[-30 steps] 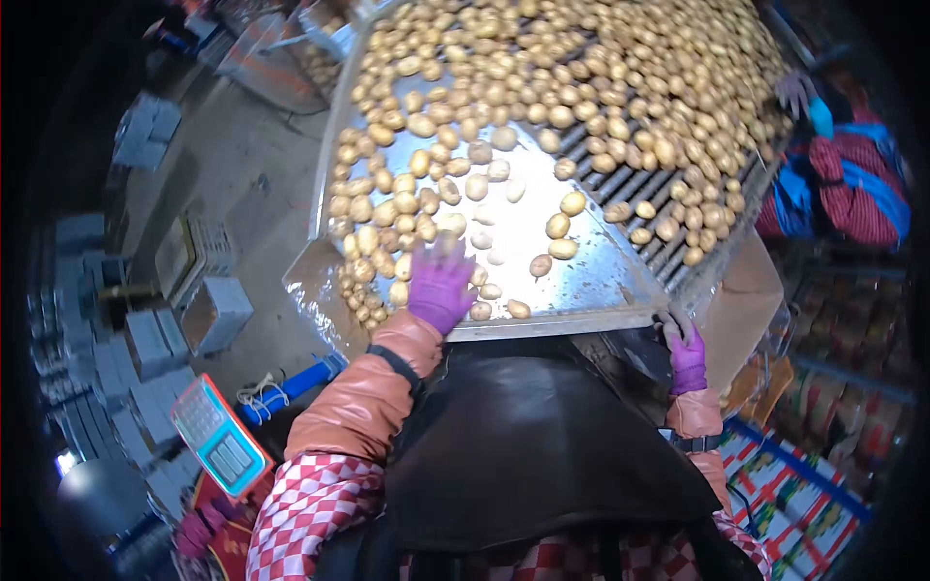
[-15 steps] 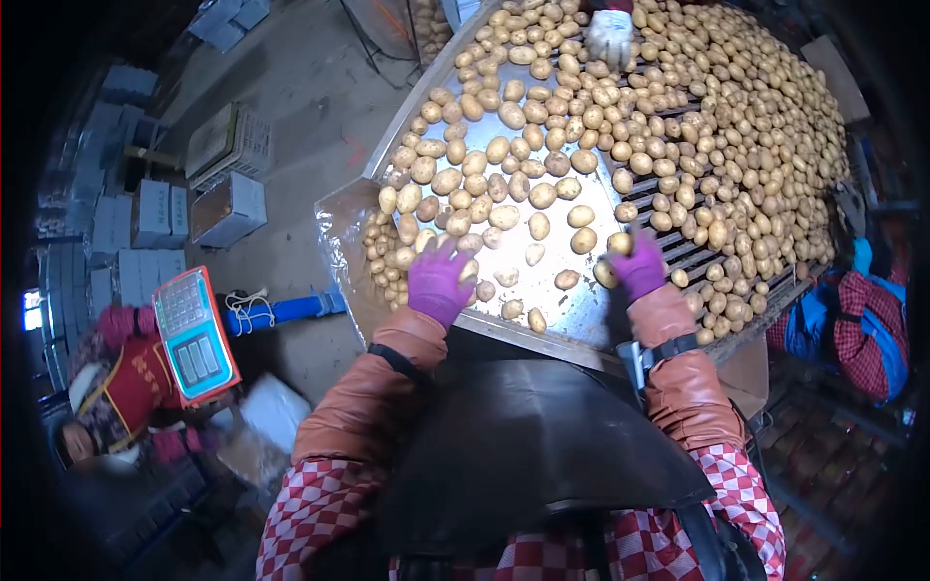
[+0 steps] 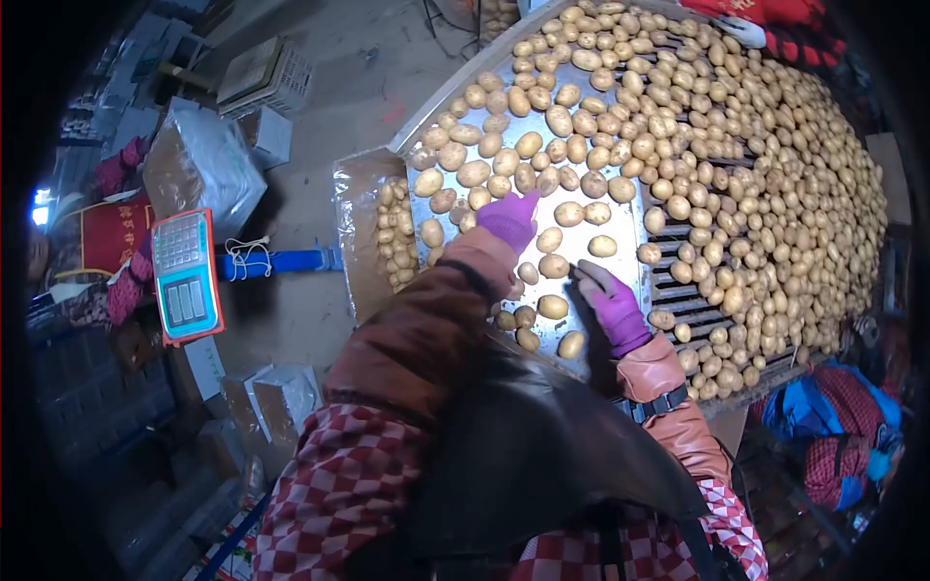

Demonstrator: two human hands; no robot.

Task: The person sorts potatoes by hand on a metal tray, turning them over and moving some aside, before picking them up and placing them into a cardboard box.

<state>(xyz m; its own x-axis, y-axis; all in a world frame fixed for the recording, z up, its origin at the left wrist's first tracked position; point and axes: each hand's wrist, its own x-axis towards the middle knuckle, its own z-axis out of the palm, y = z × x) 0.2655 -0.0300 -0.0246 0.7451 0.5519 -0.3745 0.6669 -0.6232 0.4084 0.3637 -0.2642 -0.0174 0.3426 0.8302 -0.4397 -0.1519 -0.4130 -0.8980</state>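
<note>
One hand [image 3: 511,221], your left, reaches among the potatoes [image 3: 602,246] on the metal surface [image 3: 628,221], and I can't tell whether it grips any; your right hand [image 3: 612,308] is open beside them. More potatoes crowd the slatted rack [image 3: 678,301] rightward and a cardboard box [image 3: 362,237] leftward.

Yellow characters on red apron [image 3: 116,235] — too blurred to read; markings on scale [image 3: 184,277] — likewise illegible.

Potatoes [image 3: 553,265] on tray [image 3: 630,224], box [image 3: 362,232] apparently adjoining
</note>
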